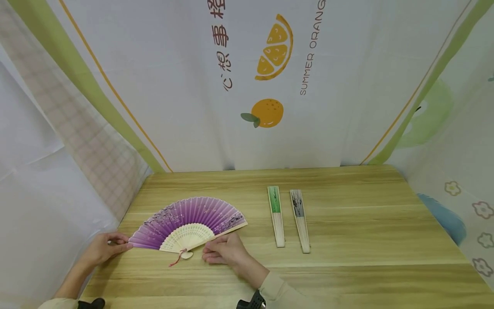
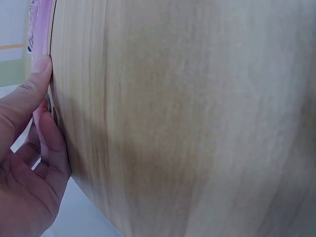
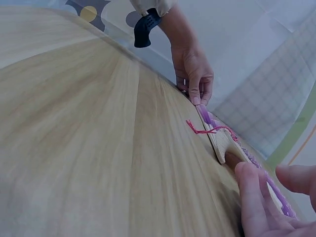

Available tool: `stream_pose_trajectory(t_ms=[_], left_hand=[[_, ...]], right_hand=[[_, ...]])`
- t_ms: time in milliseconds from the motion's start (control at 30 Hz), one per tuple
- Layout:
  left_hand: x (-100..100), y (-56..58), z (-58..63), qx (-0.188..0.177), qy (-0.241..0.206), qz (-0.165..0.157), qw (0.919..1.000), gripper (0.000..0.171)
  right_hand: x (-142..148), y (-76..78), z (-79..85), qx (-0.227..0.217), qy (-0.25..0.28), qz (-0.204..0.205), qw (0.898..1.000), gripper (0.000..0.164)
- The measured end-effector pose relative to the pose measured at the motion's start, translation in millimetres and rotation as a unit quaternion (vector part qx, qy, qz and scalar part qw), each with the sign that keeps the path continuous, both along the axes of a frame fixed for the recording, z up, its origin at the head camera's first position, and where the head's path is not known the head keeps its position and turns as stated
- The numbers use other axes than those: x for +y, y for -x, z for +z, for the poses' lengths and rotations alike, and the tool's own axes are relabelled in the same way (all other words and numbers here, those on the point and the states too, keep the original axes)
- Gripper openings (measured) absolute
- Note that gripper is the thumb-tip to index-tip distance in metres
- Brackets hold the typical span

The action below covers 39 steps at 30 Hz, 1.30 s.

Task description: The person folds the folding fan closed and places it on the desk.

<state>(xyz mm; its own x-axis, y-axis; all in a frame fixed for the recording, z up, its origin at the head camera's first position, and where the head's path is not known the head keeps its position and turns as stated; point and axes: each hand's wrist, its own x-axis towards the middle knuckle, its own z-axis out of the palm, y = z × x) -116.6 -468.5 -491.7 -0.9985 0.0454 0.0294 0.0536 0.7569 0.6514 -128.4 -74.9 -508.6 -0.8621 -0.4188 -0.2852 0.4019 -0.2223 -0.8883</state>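
Observation:
A purple folding fan (image 1: 193,214) with pale ribs and a blossom print lies spread on the table. A red tassel cord (image 3: 205,131) hangs at its pivot. My left hand (image 1: 106,249) pinches the left end of the leaf between thumb and fingers, at the table's left edge; the left wrist view shows the thumb (image 2: 42,64) on the purple leaf. My right hand (image 1: 227,253) is at the fan's right outer rib, near the pivot. In the right wrist view its fingers (image 3: 252,187) extend alongside the rib, with the thumb apart from them.
Two folded fans lie to the right, a green one (image 1: 275,214) and a grey one (image 1: 300,221), roughly parallel. The wooden table (image 1: 366,240) is bordered by white printed cloth (image 1: 193,128) at the back and both sides.

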Motion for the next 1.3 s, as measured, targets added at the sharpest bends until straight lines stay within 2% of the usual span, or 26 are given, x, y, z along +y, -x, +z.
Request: stream_pose_trajectory(t_ms=[133, 400, 667, 733, 833, 967, 1167, 1300], left_hand=[[-1, -1.1, -2.8, 0.018, 0.000, -0.005, 0.9998, 0.011], [0, -1.6, -0.1, 0.016, -0.001, -0.010, 0.9998, 0.010], [-3, -1.3, -1.8, 0.034, -0.014, -0.047, 0.9983, 0.011], [-3, -1.7, -0.4, 0.021, -0.020, -0.051, 0.9983, 0.009], [-3, -2.0, 3.8, -0.019, -0.042, -0.045, 0.9979, 0.010], [-4, -1.3, 10.7, -0.064, -0.064, -0.028, 0.9955, 0.025], [-1, 1.8, 20.0, -0.094, -0.068, -0.004, 0.9932, 0.037], [5, 6.2, 25.2, -0.096, -0.084, -0.004, 0.9918, 0.037]], right_hand=[[-1, 4.5, -0.4, -0.008, 0.023, -0.002, 1.000, 0.010], [-4, 11.3, -1.1, -0.035, 0.036, -0.010, 0.999, 0.010], [-7, 13.0, 1.2, -0.041, 0.028, -0.030, 0.998, 0.012], [-8, 13.0, 1.9, -0.041, 0.025, -0.038, 0.998, 0.010], [-10, 12.2, 2.5, -0.039, 0.019, -0.051, 0.998, 0.008], [-12, 12.0, 1.8, -0.037, 0.018, -0.067, 0.997, 0.008], [-9, 17.9, -0.6, -0.024, 0.033, -0.067, 0.997, 0.009], [-3, 22.5, 1.7, -0.017, 0.043, -0.065, 0.997, 0.008]])
